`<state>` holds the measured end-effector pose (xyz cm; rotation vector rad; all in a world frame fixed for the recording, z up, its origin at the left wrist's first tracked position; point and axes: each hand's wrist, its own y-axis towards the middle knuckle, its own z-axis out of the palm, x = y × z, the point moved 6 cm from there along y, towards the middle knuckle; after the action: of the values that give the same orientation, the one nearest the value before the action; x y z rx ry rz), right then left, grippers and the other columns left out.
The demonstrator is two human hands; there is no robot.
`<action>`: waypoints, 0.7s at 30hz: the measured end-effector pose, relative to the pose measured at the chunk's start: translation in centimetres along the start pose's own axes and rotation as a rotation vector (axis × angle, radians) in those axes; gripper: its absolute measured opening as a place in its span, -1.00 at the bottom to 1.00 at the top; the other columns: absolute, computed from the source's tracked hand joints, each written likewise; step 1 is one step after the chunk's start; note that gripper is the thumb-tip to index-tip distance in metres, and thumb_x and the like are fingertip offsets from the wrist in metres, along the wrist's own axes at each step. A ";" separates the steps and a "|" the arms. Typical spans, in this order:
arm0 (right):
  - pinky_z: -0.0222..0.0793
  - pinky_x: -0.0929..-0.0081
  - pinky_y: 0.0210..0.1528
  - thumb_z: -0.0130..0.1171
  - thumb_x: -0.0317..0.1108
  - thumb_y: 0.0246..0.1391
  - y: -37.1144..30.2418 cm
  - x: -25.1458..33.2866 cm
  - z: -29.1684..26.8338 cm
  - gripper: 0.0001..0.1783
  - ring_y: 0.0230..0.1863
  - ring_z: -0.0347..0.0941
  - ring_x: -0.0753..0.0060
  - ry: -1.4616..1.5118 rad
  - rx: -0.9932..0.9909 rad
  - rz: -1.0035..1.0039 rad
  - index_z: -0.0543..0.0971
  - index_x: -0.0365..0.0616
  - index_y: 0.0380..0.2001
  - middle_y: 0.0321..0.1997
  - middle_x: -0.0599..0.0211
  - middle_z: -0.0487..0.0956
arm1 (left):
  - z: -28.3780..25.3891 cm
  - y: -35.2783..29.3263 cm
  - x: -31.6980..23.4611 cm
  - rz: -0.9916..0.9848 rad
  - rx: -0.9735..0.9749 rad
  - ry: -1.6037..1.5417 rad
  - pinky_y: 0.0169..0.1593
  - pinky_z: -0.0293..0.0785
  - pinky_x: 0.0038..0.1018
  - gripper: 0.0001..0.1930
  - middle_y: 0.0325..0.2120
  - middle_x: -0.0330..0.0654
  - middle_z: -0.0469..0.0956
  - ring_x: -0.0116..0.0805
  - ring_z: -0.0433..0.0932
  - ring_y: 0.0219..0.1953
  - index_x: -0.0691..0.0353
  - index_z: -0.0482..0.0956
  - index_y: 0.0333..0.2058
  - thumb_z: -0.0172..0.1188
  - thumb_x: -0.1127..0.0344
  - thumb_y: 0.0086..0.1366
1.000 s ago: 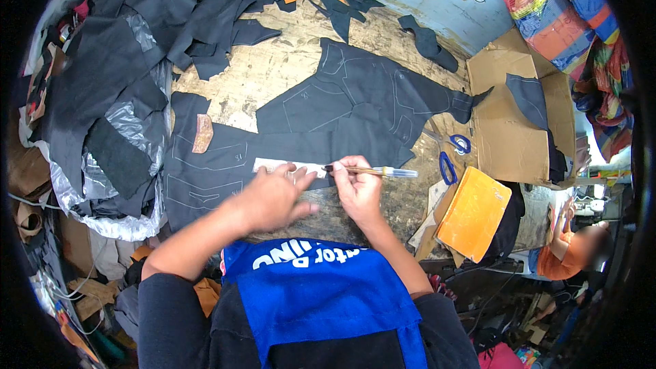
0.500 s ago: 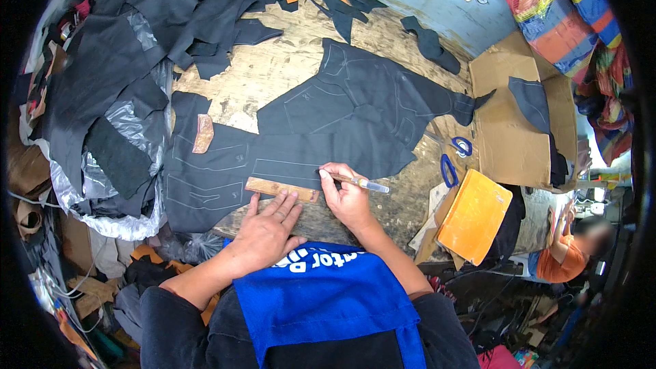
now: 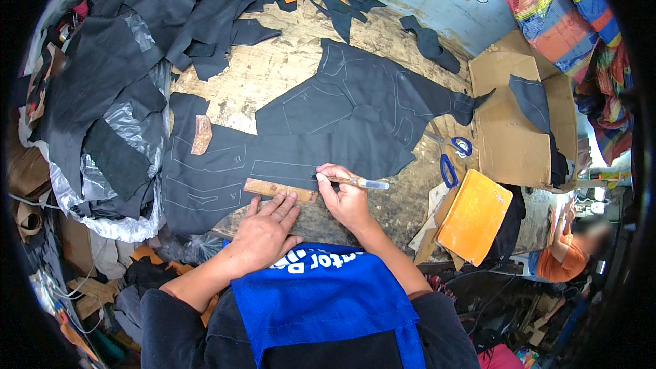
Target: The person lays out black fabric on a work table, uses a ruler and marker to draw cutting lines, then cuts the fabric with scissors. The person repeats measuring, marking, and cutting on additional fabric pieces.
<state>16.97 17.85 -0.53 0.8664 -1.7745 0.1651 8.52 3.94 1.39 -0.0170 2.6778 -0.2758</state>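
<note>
A large irregular black sheet (image 3: 287, 145), seemingly leather, lies on the table with pale outlines of several shapes drawn on it. My left hand (image 3: 263, 232) rests flat, fingers stretched, on a narrow brown rectangular template (image 3: 262, 188) near the sheet's front edge. Just to its right, my right hand (image 3: 347, 205) grips a slim pen (image 3: 372, 184), its clear end pointing right. The pen's tip is by the right end of a drawn long rectangle, just above the template; whether it touches the sheet I cannot tell. A small reddish-brown template (image 3: 202, 134) lies farther left on the sheet.
Blue-handled scissors (image 3: 448, 170) and an orange book-like block (image 3: 474, 217) are at the right. Behind them stands an open cardboard box (image 3: 509, 123). Black scraps (image 3: 119, 96) pile up at the left on plastic. A person in orange (image 3: 560, 260) is at the far right.
Both hands, the template and the pen stay almost in place. The whole view has shifted very slightly.
</note>
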 end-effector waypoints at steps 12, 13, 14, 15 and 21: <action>0.46 0.51 -0.27 0.17 -0.50 0.04 0.0 -0.2 0.0 -0.93 -0.35 0.57 0.36 -0.013 0.006 -0.006 0.53 -0.30 -0.42 -0.35 0.15 0.60 | -0.1 0.1 0.0 0.011 -0.004 0.007 0.22 0.09 0.05 -0.38 0.18 0.01 0.26 -0.10 0.20 0.25 0.30 0.37 0.08 0.14 -0.02 0.16; 0.46 0.51 -0.27 0.17 -0.50 0.04 -0.1 -0.2 0.0 -0.93 -0.35 0.57 0.37 0.002 0.013 -0.009 0.53 -0.30 -0.42 -0.35 0.14 0.60 | -0.1 0.1 0.0 0.011 -0.009 0.003 0.22 0.09 0.05 -0.39 0.18 0.01 0.26 -0.10 0.20 0.25 0.30 0.37 0.08 0.14 -0.02 0.16; 0.46 0.51 -0.26 0.17 -0.50 0.04 -0.1 -0.3 0.1 -0.93 -0.34 0.57 0.37 0.013 0.020 -0.004 0.53 -0.30 -0.42 -0.34 0.14 0.60 | -0.1 0.1 0.0 0.013 -0.014 -0.002 0.22 0.08 0.05 -0.39 0.18 0.01 0.26 -0.10 0.20 0.25 0.30 0.38 0.07 0.14 -0.02 0.16; 0.46 0.51 -0.26 0.16 -0.50 0.05 -0.1 -0.3 0.0 -0.93 -0.34 0.56 0.38 0.008 0.013 0.002 0.53 -0.30 -0.42 -0.34 0.14 0.60 | -0.1 0.1 0.0 0.011 -0.009 0.004 0.22 0.08 0.05 -0.39 0.18 0.00 0.26 -0.10 0.20 0.25 0.30 0.38 0.07 0.14 -0.02 0.16; 0.46 0.41 -0.34 0.17 -0.48 0.00 0.1 -0.3 -0.5 -0.92 -0.39 0.56 0.18 -0.016 -0.018 0.034 0.51 -0.27 -0.44 -0.39 0.12 0.59 | -0.3 0.0 0.1 -0.001 -0.035 0.005 0.21 0.10 0.03 -0.45 0.17 -0.05 0.30 -0.16 0.25 0.22 0.28 0.41 0.05 0.13 0.03 0.17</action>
<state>17.32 18.32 -0.59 0.8273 -1.8039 0.1647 8.24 3.98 1.63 -0.0286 2.6871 -0.2300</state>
